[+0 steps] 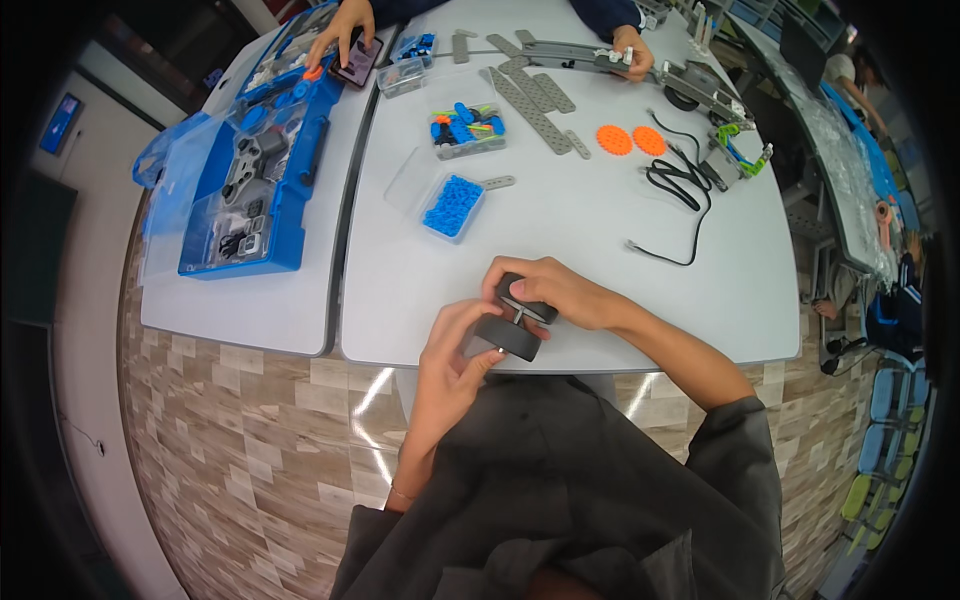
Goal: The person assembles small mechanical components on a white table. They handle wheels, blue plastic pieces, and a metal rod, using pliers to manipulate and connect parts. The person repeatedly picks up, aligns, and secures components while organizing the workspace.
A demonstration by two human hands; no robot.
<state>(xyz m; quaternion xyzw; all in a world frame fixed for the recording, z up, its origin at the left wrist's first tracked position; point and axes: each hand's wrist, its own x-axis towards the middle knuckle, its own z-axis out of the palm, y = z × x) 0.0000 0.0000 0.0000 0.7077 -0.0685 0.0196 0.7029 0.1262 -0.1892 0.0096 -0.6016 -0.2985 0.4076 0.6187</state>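
Observation:
Above the table's near edge I hold a pair of dark grey wheels joined by a thin metal axle. My left hand point(455, 345) is closed around the nearer wheel point(508, 337), its thumb at the axle's end. The farther wheel point(527, 297) is gripped in my right hand point(555, 292), thumb on top. A short length of axle point(519, 315) shows between the two wheels. Beyond my hands sits an open clear box of small blue pegs point(453, 207).
A parts box point(469, 130), grey perforated plates point(530, 108), two orange gears point(614, 140) and black cables point(690, 190) lie farther off. On the left stands a blue case point(285, 240). Across the table, another person's hands touch a phone point(357, 62) and a grey beam point(570, 55).

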